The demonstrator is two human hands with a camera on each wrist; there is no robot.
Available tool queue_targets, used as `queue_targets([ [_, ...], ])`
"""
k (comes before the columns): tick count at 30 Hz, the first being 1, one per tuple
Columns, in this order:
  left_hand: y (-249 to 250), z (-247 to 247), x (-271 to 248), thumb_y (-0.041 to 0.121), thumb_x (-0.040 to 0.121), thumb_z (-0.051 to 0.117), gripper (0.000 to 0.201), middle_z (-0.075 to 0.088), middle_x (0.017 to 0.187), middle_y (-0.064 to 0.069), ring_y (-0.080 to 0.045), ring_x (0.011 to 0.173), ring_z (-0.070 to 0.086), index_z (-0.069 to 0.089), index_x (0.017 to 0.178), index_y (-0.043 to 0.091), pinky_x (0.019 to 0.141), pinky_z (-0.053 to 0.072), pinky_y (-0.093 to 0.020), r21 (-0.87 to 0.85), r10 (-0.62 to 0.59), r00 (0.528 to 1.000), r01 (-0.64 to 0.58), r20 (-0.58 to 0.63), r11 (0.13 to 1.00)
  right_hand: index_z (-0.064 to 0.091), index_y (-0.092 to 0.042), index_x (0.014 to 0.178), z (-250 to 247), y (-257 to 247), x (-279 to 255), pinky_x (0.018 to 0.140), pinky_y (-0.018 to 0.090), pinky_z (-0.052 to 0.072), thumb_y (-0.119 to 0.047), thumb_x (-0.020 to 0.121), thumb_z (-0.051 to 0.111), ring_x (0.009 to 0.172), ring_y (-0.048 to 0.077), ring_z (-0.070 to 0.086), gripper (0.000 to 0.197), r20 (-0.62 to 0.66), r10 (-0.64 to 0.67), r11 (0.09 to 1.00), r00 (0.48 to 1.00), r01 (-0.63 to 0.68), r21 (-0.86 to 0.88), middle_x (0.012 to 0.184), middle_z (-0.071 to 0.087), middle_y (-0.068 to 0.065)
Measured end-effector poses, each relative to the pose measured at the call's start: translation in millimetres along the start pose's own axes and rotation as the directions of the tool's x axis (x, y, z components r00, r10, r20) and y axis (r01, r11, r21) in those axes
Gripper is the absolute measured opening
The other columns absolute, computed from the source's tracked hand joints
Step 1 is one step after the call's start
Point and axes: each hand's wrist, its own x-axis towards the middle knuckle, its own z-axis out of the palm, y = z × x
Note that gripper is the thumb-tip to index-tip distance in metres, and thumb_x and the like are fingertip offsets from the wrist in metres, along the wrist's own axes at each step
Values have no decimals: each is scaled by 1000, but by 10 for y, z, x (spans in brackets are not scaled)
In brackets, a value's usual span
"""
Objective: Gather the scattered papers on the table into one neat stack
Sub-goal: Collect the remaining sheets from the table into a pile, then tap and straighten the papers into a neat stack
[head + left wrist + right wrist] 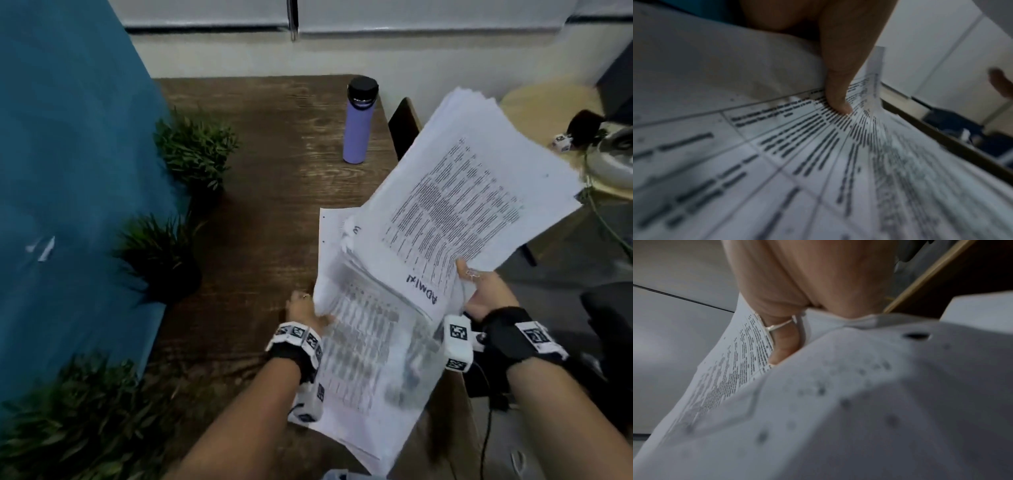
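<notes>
Both hands (486,294) grip papers (455,205) — fanned.

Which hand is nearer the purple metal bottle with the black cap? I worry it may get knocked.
Left. The left hand sits below the purple bottle over the table; the right hand is farther off, beyond the table's edge.
</notes>
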Motion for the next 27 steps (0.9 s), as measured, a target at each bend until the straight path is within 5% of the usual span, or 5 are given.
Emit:
queue_targets([
  [8,79,244,0,21,82,67,34,63,113,-17,-32,104,63,51,107,3,83,53,-35,179,26,999,-31,25,983,36,-4,138,-248,427,127,79,26,46,-13,94,47,128,26,45,47,-179,86,996,980,-86,11,146,38,8],
  [15,105,244,53,21,85,62,21,67,105,-14,-31,95,66,58,101,6,76,53,-32,183,69,997,-76,43,980,64,-9,86,-501,874,29,91,33,45,-31,96,42,109,24,56,32,-250,48,905,967,-148,-398,84,72,10],
  [19,87,100,152,18,87,57,17,68,94,-18,-31,83,64,66,89,3,67,50,-29,210,48,993,-69,105,975,48,10,125,-394,814,-83,56,9,49,-15,99,39,65,13,60,37,-246,163,969,955,-202,-143,81,67,5],
  [21,104,30,205,21,87,59,23,70,100,-16,-29,86,65,68,95,1,66,47,-27,224,26,990,-57,142,973,36,2,137,-433,794,-41,75,19,50,-15,97,42,69,13,59,44,-246,177,977,953,-201,-75,95,68,5],
  [27,235,341,-34,39,70,76,62,41,129,-12,-32,113,54,54,117,4,96,49,-39,244,73,986,-109,151,964,52,-5,79,-546,829,11,80,43,50,-41,88,54,74,20,55,37,-253,186,919,949,-259,-297,48,66,-1],
])
